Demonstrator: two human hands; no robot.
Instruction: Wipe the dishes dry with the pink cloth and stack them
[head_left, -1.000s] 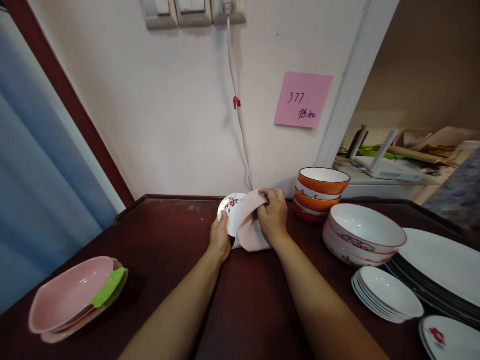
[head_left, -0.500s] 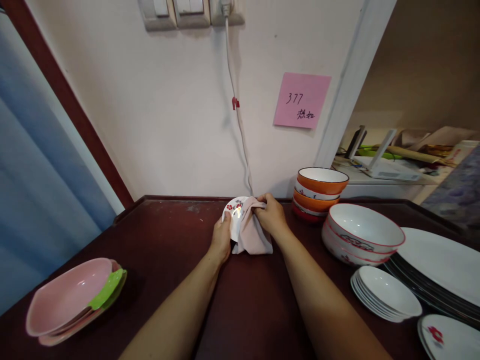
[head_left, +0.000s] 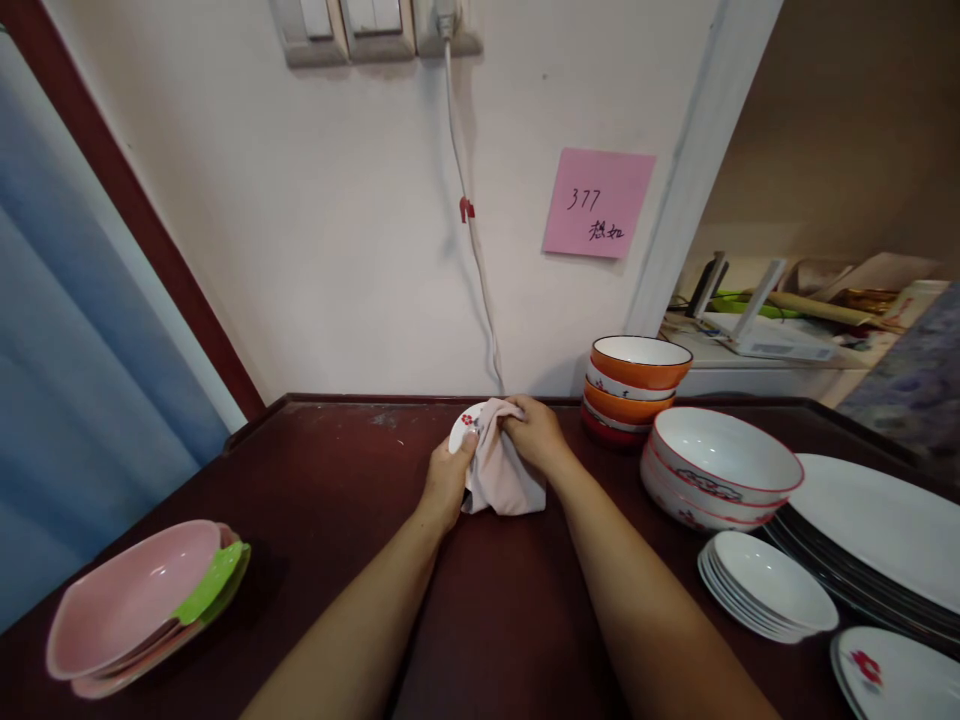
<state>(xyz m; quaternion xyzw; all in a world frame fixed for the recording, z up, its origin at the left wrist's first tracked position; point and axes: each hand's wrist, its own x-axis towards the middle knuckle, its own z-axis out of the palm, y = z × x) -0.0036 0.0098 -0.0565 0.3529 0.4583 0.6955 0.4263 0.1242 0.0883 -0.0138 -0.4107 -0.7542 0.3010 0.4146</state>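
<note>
A small white dish (head_left: 463, 428) with red flowers is held up near the back of the dark red table. My left hand (head_left: 448, 482) grips its left edge, thumb lying across the front. Over the right part of the dish hangs a pale pink cloth (head_left: 501, 470), which hides most of it. My right hand (head_left: 534, 433) pinches the cloth near its top, pressing it against the dish. The right hand's fingertips are partly covered by the folds.
Pink dishes (head_left: 142, 595) with green leaf edges are stacked at left. To the right stand orange bowls (head_left: 637, 370), white red-rimmed bowls (head_left: 724, 455), small white dishes (head_left: 776, 580), large plates (head_left: 877, 520) and flowered plates (head_left: 904, 670). A white cable (head_left: 480, 265) runs down the wall behind.
The cloth and my right hand have shifted left across the dish, covering more of its face. My left thumb now sits closer to the cloth. The view has shifted slightly.
</note>
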